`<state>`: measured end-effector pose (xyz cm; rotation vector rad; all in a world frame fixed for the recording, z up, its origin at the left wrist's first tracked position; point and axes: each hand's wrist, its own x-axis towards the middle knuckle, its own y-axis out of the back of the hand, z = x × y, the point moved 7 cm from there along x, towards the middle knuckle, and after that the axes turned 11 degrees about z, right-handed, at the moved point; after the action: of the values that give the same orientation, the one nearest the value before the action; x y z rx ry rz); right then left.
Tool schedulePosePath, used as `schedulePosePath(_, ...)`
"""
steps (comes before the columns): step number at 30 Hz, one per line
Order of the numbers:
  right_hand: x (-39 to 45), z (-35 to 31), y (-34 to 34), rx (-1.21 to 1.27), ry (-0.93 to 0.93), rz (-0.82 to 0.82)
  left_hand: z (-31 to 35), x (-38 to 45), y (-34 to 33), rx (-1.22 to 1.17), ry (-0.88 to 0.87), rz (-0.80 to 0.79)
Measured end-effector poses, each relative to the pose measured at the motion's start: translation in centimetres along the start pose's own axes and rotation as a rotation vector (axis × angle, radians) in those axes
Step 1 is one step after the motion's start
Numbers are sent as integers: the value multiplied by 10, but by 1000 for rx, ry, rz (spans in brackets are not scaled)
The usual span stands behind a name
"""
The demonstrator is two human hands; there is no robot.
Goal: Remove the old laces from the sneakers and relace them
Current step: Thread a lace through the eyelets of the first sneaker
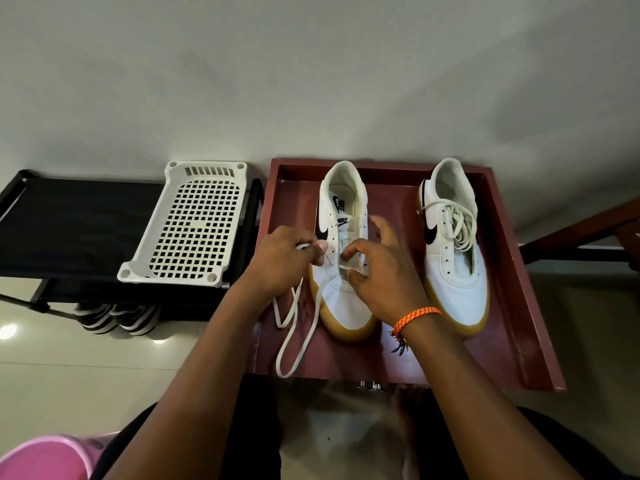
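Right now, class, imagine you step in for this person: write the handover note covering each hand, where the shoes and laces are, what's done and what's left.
Left hand: pinches the lace by the left shoe's eyelets.
Right hand: fingers curled at that shoe's tongue, steadying it.
Both shoes stand in the red tray, toes toward you.
Done: left shoe mostly unlaced; lace trails over the tray's near edge.
Left: whether this lace is going in or out is unclear. Right shoe has a loose lace in its upper eyelets only.

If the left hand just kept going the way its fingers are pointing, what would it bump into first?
Most likely the left sneaker. The left hand, pinching the lace, points its fingertips right toward that shoe's eyelet row, already about touching. The right hand sits just beyond, though depth is hard to judge.
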<state>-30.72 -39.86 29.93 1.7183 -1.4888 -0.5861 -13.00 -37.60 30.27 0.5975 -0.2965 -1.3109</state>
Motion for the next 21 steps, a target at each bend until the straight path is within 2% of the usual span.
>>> schedulePosePath(3, -3, -20, 7, 81, 155, 83, -8, 5, 8, 161, -45, 130)
schedulePosePath(5, -10, -31, -1, 39, 243, 4, -10, 8, 13, 285, -128, 243)
schedulePosePath(7, -19, -37, -12, -111, 292, -51, 1, 6, 13, 345, -245, 341)
schedulePosePath(9, -23, -44, -13, -149, 306, -12, 12, 4, 12, 157, -291, 342)
schedulePosePath(12, -14, -44, 11, -79, 305, 258, 21, -1, -10, -269, -143, 48)
schedulePosePath(14, -5, -35, 29, 140, 280, 385, 27, -5, -19, -409, -103, -58)
schedulePosePath(16, 3, -22, 43, 360, 190, 431, 33, -8, -18, -531, -68, -99)
schedulePosePath(21, 14, 20, 67, 687, -111, 604, 34, -7, 1, -730, 6, -64)
